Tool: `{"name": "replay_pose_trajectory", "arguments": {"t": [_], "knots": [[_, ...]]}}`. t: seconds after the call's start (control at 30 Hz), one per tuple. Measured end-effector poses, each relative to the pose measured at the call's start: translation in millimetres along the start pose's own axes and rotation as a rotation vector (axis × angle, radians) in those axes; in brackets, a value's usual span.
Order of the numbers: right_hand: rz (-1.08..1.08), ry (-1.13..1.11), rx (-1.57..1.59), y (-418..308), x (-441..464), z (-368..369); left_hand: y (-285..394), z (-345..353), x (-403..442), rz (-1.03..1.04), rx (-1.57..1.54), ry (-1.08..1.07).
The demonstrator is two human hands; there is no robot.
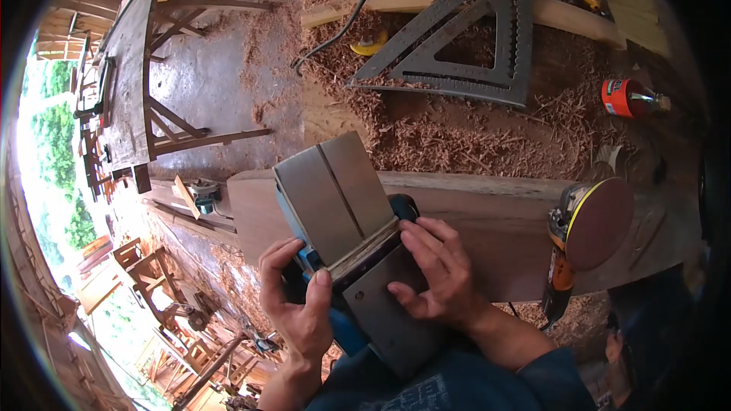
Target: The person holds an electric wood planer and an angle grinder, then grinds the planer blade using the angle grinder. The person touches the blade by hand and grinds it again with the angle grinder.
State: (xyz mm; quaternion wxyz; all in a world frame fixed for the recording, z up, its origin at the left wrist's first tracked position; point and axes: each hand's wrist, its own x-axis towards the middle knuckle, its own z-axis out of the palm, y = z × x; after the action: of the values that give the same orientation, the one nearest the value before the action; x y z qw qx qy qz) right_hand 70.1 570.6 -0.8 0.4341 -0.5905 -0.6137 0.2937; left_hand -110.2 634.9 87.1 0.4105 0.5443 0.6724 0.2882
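A blue electric planer [335, 190] is turned over, its flat metal sole facing up, with a dark slot across the middle. My left hand [297, 304] holds its left side, thumb beside the slot and fingers curled round the blue body. My right hand [442, 270] rests on the right side, its fingertips at the slot's edge and thumb over the rear plate. Beneath the planer lies a wide wooden board [487, 221]. An orange sander [562, 274] with a round brown disc [601, 224] is on the board at the right.
A metal triangular square [510, 46] lies among wood shavings [457, 141] beyond the board, near a curved wooden strip [579, 21]. A red-labelled bottle [628, 99] is at the right. A wooden table [129, 106] stands at the left; a black cable [350, 19] runs above.
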Motion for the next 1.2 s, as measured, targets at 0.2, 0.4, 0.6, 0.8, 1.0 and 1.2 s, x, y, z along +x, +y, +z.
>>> {"name": "replay_pose_trajectory", "arguments": {"t": [0.2,0.4,0.6,0.8,1.0,1.2], "knots": [[0.055,0.003,0.046,-0.2,7.2,-1.9,-1.6,0.3,0.7,0.021,-0.013,-0.003],[0.067,0.016,0.090,4.2,5.2,1.6,-2.9,-2.5,0.4,-0.007,-0.003,-0.022],[0.144,0.026,0.126,6.8,1.3,3.9,1.0,-3.0,3.3,-0.002,0.003,-0.047],[0.121,-0.043,0.061,7.4,0.7,2.5,-1.7,-6.5,4.0,0.019,0.027,-0.058],[0.171,0.001,0.102,6.3,0.1,7.2,-2.8,-7.5,5.2,0.047,0.044,-0.060],[0.152,-0.049,0.050,4.5,1.6,4.7,-3.5,-7.2,5.4,0.035,0.052,-0.052]]}}
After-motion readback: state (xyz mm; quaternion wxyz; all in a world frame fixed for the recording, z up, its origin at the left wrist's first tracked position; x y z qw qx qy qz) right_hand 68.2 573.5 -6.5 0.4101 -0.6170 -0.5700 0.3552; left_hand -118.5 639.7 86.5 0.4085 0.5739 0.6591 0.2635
